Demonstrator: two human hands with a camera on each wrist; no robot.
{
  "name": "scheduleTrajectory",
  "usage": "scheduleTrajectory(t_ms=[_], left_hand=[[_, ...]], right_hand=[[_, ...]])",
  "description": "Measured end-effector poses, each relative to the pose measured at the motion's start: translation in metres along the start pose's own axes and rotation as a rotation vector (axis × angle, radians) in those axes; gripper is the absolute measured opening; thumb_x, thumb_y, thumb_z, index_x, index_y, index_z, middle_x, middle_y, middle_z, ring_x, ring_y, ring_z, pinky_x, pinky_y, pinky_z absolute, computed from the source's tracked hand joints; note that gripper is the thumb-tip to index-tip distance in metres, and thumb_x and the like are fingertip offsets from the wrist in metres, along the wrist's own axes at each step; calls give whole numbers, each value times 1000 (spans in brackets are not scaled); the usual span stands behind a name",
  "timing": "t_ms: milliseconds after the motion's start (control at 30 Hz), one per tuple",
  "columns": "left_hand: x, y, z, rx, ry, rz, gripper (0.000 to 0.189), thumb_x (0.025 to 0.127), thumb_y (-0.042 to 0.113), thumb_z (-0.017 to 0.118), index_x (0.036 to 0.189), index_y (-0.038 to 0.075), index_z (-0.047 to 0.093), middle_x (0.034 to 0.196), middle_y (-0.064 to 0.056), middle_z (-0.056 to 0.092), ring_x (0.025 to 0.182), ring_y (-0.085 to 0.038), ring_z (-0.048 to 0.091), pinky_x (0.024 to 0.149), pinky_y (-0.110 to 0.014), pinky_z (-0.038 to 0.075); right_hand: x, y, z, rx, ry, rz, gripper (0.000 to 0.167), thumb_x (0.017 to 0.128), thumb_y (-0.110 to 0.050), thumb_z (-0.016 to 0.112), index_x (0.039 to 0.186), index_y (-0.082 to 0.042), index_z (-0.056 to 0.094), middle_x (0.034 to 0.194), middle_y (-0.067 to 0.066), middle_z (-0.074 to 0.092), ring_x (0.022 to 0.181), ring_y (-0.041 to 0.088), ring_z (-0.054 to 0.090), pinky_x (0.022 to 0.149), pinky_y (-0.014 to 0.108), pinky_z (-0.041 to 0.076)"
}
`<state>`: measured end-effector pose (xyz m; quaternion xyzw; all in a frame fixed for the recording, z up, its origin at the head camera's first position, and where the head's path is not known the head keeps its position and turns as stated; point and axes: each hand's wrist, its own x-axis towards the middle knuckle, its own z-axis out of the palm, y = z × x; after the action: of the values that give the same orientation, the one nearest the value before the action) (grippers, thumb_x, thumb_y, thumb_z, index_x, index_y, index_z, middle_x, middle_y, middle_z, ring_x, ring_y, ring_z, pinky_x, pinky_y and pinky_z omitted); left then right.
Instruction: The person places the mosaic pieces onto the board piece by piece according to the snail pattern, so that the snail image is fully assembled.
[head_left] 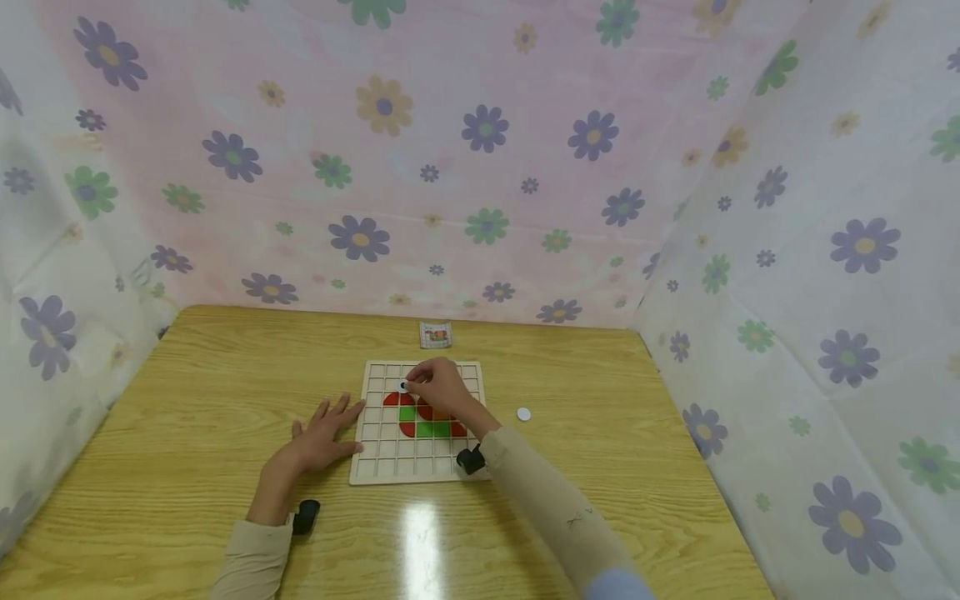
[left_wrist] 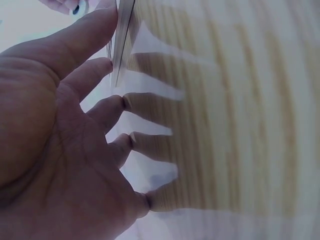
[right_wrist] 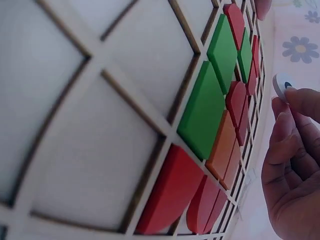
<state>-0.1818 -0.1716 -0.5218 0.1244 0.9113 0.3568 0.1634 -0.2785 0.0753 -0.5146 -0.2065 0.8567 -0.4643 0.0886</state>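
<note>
A wooden grid board [head_left: 375, 468] lies on the table with red, green and orange pieces set in its squares. Two green pieces [right_wrist: 202, 110] sit side by side, and a rounded red piece [right_wrist: 172, 192] lies at the end of their row. My right hand [head_left: 444, 390] pinches a small white disc with a black dot [right_wrist: 282, 86] between thumb and fingertip, over the far part of the board above the red pieces. Spread fingers of my left hand [head_left: 318, 443] rest at the board's left edge, thumb and fingertips touching the table and rim.
Right of the board lies another white disc [head_left: 523, 414]. A small picture card [head_left: 436, 335] with a coloured pattern on a grid lies behind the board. Flower-patterned sheets [head_left: 487, 129] enclose the wooden table [head_left: 600, 500] at the back and sides.
</note>
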Motion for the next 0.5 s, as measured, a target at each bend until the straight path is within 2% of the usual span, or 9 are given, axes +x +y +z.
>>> scheduleTrajectory(t_ms=[200, 500], left_hand=[[-1, 0, -1, -1, 1, 3, 77, 97, 30, 70, 159, 6, 32, 167, -28, 11, 150, -58, -2, 102, -87, -5], [-1, 0, 0, 3, 5, 2, 76, 96, 30, 70, 159, 6, 34, 166, -29, 12, 149, -58, 0, 102, -87, -4]], right_hand=[[13, 4, 9, -35, 29, 6, 12, 98, -9, 67, 100, -2, 76, 92, 10, 73, 78, 14, 65, 67, 23, 53], [17, 4, 15, -30, 40, 28, 15, 99, -7, 64, 102, 2, 75, 97, 16, 73, 86, 25, 68, 71, 27, 55]])
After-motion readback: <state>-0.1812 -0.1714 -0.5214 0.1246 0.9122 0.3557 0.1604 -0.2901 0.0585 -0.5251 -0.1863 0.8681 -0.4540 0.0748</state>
